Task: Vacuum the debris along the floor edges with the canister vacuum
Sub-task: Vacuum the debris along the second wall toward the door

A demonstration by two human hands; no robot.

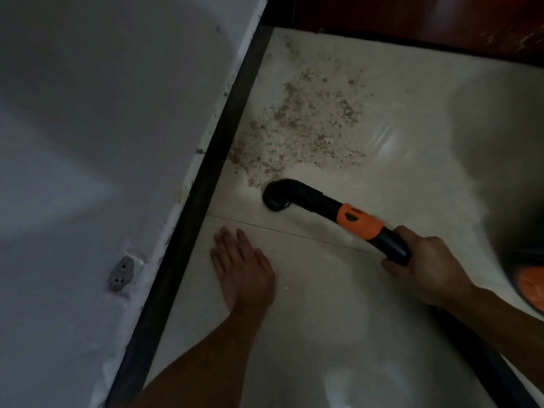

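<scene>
Debris patch (303, 128) lies against the dark skirting (206, 187) and spreads out from it. Right hand (424, 266) grasps the black-and-orange wand (359, 220). Left hand (241, 266) lies flat, fingers straight, near the skirting. Nozzle (275, 198) sits just off the skirting, at the patch's near edge. Best to keep its mouth flush and sweep slowly towards the skirting. White wall (88, 142) above the skirting, glossy pale floor (382, 304) below, socket (122, 273) just above it

Glossy pale tile floor (382, 136) under gritty brown debris (306, 128), matt black plastic nozzle (282, 195) with orange collar (359, 219), rough-edged white painted wall (103, 113).
</scene>
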